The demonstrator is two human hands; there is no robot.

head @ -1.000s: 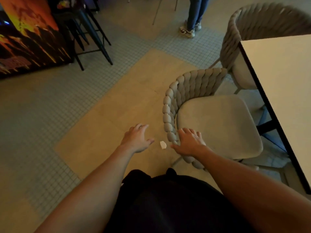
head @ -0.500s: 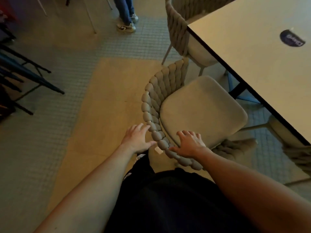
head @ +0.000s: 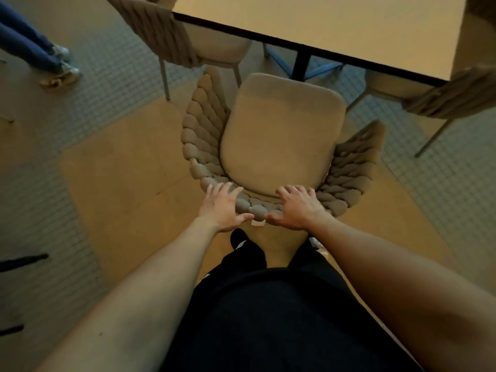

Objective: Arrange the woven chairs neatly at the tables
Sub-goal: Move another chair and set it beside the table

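Gripping the curved back of a woven chair (head: 281, 146), both hands are working from behind it; left hand (head: 224, 208) is lying over the braided rim with fingers draped on top and thumb (head: 244, 217) pressing the outer face; right hand (head: 298, 208) is doing likewise just beside it, fingers curling over the rim, thumb pointing toward the left hand. Chair: beige padded seat, thick braided arms flaring to either side, standing on the tan floor panel (head: 120, 183), its front edge sitting just at the near edge of the table (head: 335, 28) and facing the black table leg (head: 302, 64). Second woven chair (head: 171, 36) is standing at the table's left side, partly tucked under it; third woven chair (head: 453, 95) is showing at the right, also at the table. Small white tag (head: 258, 223) is hanging below the held chair's back, between the two thumbs. Another person's legs (head: 29, 47), in blue trousers and pale shoes, are standing on the small-tiled floor (head: 112, 84) at upper left
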